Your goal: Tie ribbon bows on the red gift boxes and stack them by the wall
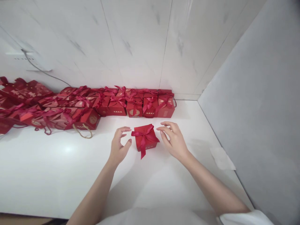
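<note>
A small red gift box [151,145] stands on the white table in front of me. A dark pink ribbon [143,136] is tied in a bow over its top, and one tail hangs down the front. My left hand [120,145] is at the box's left side, its fingers curved and apart, with a small gap to the ribbon loop. On the right, my right hand [172,137] is also open, fingers bent toward the box and just short of it. Neither hand holds anything.
Rows of similar red ribbon-tied boxes [117,107] line the wall at the back and left. A gold cord handle [83,132] sticks out from one. A grey cable [47,73] runs down the marbled wall. White paper [222,158] lies by the grey panel [262,109] at right.
</note>
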`<state>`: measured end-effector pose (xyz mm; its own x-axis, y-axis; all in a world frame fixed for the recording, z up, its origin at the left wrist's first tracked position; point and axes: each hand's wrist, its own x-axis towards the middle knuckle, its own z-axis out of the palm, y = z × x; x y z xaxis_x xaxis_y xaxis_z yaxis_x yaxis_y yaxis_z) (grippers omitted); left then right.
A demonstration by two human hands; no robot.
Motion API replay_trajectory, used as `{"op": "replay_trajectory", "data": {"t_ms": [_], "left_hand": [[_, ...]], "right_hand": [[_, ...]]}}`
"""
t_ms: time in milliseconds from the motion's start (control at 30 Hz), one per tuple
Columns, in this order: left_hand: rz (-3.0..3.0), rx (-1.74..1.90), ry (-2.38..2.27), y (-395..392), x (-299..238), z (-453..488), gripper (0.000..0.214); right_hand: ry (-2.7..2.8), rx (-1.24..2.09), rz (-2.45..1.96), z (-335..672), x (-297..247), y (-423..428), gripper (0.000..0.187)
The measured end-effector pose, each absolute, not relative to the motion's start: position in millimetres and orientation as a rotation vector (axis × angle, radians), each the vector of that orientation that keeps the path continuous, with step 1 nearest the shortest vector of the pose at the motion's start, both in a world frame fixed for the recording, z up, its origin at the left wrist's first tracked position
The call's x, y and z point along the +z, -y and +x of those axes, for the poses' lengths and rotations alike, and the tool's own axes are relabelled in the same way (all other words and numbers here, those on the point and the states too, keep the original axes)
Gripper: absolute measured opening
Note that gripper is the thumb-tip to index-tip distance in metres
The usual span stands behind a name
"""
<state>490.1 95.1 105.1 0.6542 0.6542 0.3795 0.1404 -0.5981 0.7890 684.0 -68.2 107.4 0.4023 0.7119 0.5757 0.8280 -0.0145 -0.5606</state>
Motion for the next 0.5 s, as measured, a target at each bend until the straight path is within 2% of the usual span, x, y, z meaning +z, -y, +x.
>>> {"op": "replay_trajectory", "data": {"t_ms": [133,300,500], "left_hand": [[2.256,0.949,-0.618,-77.2,98.9,486.0,0.015],[2.181,1.137,-0.884,-59.4,90.2,485.8,0.011],[2.332,1.154,-0.829,-51.9,78.0,484.9,0.026]], "right_hand": [[1.488,-0.192,-1.791,683.8,104.9,67.3,0.027],[1.557,-0.209,-1.848,674.8,101.6,65.0,0.03],[1.523,-0.173,-1.89,669.7,96.8,62.1,0.034]]}}
